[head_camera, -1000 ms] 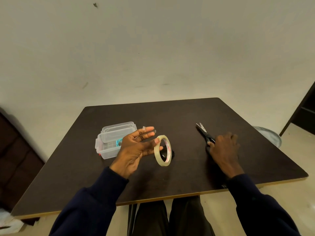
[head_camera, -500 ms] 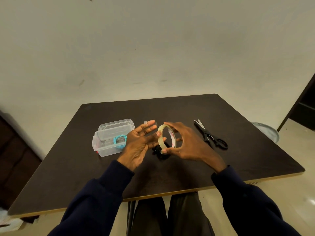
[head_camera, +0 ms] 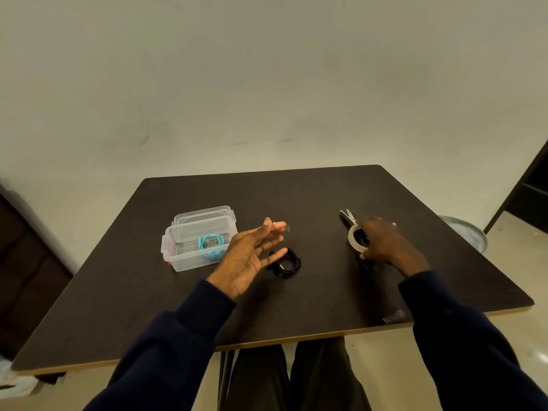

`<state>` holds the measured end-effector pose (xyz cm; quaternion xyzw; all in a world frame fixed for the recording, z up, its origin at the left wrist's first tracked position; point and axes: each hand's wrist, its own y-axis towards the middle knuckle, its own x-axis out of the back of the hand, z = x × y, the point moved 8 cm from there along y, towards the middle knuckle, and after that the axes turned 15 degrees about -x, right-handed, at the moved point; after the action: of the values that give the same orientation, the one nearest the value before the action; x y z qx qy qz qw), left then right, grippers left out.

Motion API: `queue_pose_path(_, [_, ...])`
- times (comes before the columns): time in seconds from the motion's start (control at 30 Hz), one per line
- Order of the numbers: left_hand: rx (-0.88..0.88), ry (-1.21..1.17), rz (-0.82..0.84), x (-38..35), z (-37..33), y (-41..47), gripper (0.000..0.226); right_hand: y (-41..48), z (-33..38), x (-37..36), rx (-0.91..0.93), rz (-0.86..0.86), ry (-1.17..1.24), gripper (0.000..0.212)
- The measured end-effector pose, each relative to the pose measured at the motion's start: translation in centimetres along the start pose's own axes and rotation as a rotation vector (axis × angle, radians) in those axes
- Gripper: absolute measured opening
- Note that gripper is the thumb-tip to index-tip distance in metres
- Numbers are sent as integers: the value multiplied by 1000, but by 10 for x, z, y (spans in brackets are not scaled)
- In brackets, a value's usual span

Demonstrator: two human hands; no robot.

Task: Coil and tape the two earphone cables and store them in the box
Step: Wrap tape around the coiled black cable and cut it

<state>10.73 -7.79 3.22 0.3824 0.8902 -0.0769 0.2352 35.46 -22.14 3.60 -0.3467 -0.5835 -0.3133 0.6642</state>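
A clear plastic box (head_camera: 189,258) stands on the left of the dark table (head_camera: 311,292), its lid (head_camera: 204,219) leaning behind it. Inside lies a coiled turquoise earphone cable (head_camera: 210,243). A coiled black earphone cable (head_camera: 287,264) rests on the table just right of my left hand (head_camera: 249,258). That hand hovers with fingers spread, and a short strip of clear tape (head_camera: 284,226) sticks to a fingertip. My right hand (head_camera: 382,243) holds the tape roll (head_camera: 357,240) down over the black scissors (head_camera: 348,218) at the right.
A round pale bin (head_camera: 465,232) stands on the floor past the table's right edge. A dark doorway or cabinet (head_camera: 530,188) is at the far right. My legs show below the table's near edge.
My right hand took the tape roll from beside my left hand and carried it right, onto the scissors. The black coiled cable is now uncovered. My left hand kept the tape strip.
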Motion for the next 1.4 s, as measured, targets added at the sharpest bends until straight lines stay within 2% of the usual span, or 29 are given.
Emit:
queue_pose_path(0.07, [-2, 30, -9, 1, 2, 1, 34, -13, 16, 10, 85, -80, 117, 67])
queue_pose_path(0.13, [-7, 79, -10, 2, 5, 3, 35, -36, 39, 23, 164, -87, 450, 63])
queue_pose_path(0.27, [-10, 96, -20, 2, 10, 3, 43, -77, 90, 22, 234, 165, 1096, 40])
queue_pose_path(0.53, [-14, 14, -77, 8, 17, -2, 35, -83, 114, 8, 137, 124, 1412, 15])
queue_pose_path(0.7, [-34, -23, -81, 7, 15, -8, 21, -84, 118, 6, 126, 118, 1423, 9])
queue_pose_path(0.8, [-62, -22, -90, 5, 13, -10, 18, -87, 122, 13, 170, 49, 1363, 9])
queue_pose_path(1.1, [-99, -1, -214, 21, 8, -9, 23, -93, 129, 48, 359, -350, 833, 4])
queue_pose_path(1.23, [-130, 233, -179, 36, 5, -4, 22, -87, 127, 54, 428, -367, 653, 7])
queue_pose_path(1.4, [-275, 759, -161, 40, 0, 11, 27, -78, 126, 44, 498, -348, 386, 6])
